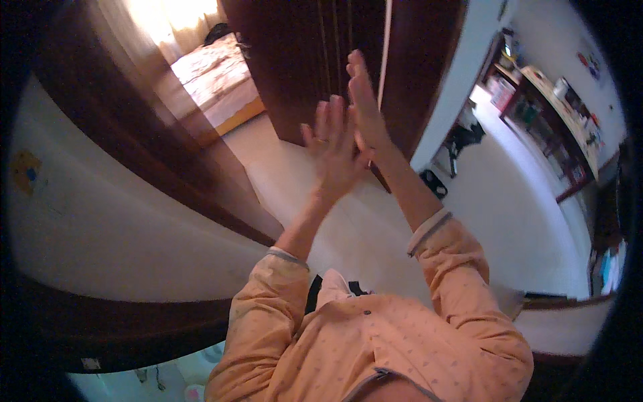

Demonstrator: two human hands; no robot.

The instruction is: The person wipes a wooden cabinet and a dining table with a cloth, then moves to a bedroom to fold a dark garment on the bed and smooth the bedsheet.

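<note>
My left hand [334, 143] is raised in front of me, with its back towards the camera and its fingers spread. A ring shows on one finger, and the hand is slightly blurred. Close beside it is my right hand [369, 110], held flat and seen nearly edge-on, its fingers stretched out. The two hands overlap in the view around the palms; whether they touch, I cannot tell. Neither holds anything. Behind them stands a dark brown wooden door [301, 60].
Through the doorway at upper left is a bed [216, 80] by a bright curtain [176, 20]. A light tiled floor [361, 236] runs to the right, past a black object [433, 184]. A long wooden table [557, 108] bearing several items lines the right wall. Pale wall [125, 221] curves along the left.
</note>
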